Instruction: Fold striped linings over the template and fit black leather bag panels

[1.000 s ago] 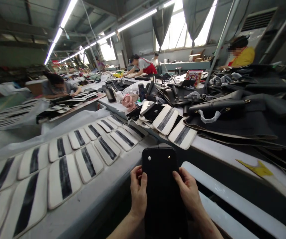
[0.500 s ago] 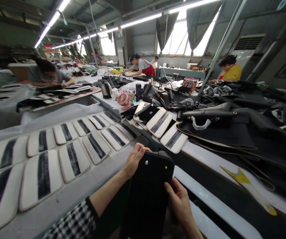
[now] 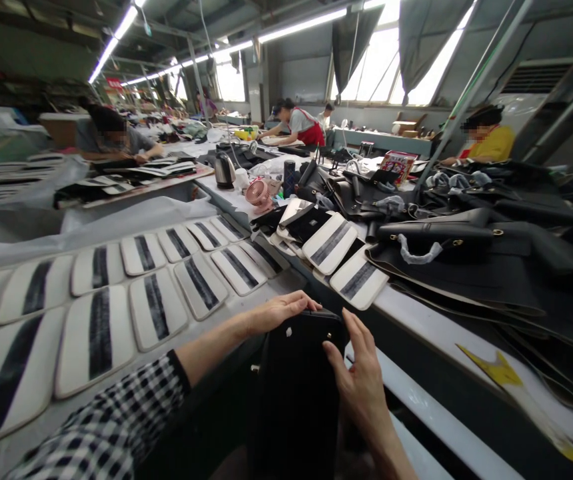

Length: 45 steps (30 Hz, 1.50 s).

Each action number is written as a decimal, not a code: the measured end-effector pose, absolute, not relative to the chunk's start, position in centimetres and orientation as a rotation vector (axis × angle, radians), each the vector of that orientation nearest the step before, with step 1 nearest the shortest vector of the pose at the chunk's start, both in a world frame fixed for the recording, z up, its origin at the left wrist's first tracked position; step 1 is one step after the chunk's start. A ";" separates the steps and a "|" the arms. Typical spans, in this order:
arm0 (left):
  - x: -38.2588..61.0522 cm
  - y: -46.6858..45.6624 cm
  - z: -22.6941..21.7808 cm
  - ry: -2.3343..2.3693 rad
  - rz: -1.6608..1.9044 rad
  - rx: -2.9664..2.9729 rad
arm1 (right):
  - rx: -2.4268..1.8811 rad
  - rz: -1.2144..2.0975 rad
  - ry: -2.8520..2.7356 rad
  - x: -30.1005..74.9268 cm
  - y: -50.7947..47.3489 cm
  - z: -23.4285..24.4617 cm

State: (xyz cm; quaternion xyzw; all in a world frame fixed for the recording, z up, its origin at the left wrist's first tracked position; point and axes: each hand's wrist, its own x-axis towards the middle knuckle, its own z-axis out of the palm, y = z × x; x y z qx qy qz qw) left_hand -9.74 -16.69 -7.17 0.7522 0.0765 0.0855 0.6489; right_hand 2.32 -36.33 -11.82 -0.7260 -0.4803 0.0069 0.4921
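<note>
A black bag piece (image 3: 299, 393) with rounded top corners stands upright in front of me. On its face are a small gold-coloured fitting (image 3: 329, 335) and a white bit (image 3: 289, 331); its lower part is lost in dark shadow. My left hand (image 3: 286, 311) grips the top edge from the left, its fingers laid along that edge. Around the upper right corner my right hand (image 3: 361, 363) is closed, thumb on the face and fingers over the side. A shiny metal part (image 3: 255, 369) juts out at the left edge.
White panels with dark stripes (image 3: 99, 333) lie in rows on the left table. More striped panels (image 3: 359, 279) and black bag parts (image 3: 466, 273) cover the right table. A yellow-ended scraper-like tool (image 3: 516, 393), a pink fan (image 3: 259, 193) and a kettle (image 3: 224, 170) are there too. Several people work beyond.
My right hand has moved up the side to the piece's upper right corner. My left hand's fingers have flattened along the top edge. The view has shifted slightly left.
</note>
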 end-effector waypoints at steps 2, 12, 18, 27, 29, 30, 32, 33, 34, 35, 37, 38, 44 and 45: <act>-9.8 -16.5 -6.7 0.165 0.165 1.721 | -1.752 -0.161 -1.347 1.8 -34.8 -10.4; -8.9 -14.9 -5.2 0.118 -0.101 1.998 | -1.541 -0.203 -1.542 0.0 -34.4 -8.9; -8.6 -15.1 -4.2 0.042 -0.170 2.248 | -1.508 -0.214 -1.670 0.0 -35.6 -9.1; -8.7 -14.9 -5.8 -0.117 -0.077 2.277 | -1.672 -0.469 -1.595 -0.9 -34.8 -10.1; -8.9 -14.8 -6.1 -0.114 -0.058 2.263 | -1.606 -0.509 -1.624 -1.0 -34.9 -10.7; -9.0 -14.9 -6.3 -0.118 -0.049 2.265 | -1.579 -0.502 -1.647 -1.0 -34.9 -10.7; -9.2 -15.2 -6.4 -0.151 -0.032 2.278 | -1.537 -0.430 -1.697 -0.8 -35.1 -10.5; -9.2 -15.4 -6.4 -0.178 -0.019 2.287 | -1.524 -0.380 -1.723 -0.7 -35.3 -10.2; -9.2 -15.7 -6.4 -0.206 -0.005 2.298 | -1.514 -0.330 -1.751 -0.6 -35.5 -10.0; -9.3 -15.9 -6.5 -0.228 0.011 2.307 | -1.506 -0.291 -1.783 -0.6 -35.8 -9.7; -9.3 -16.4 -6.6 -0.261 0.039 2.313 | -1.502 -0.266 -1.848 -0.7 -36.6 -9.5; -9.4 -16.6 -6.6 -0.274 0.047 2.309 | -1.502 -0.271 -1.875 -0.9 -37.1 -9.5; -9.2 -17.3 -6.8 -0.310 0.048 2.271 | -1.494 -0.350 -1.920 -2.3 -39.6 -9.9; -9.1 -17.4 -6.7 -0.300 0.040 2.257 | -1.510 -0.347 -1.915 -2.3 -39.6 -9.7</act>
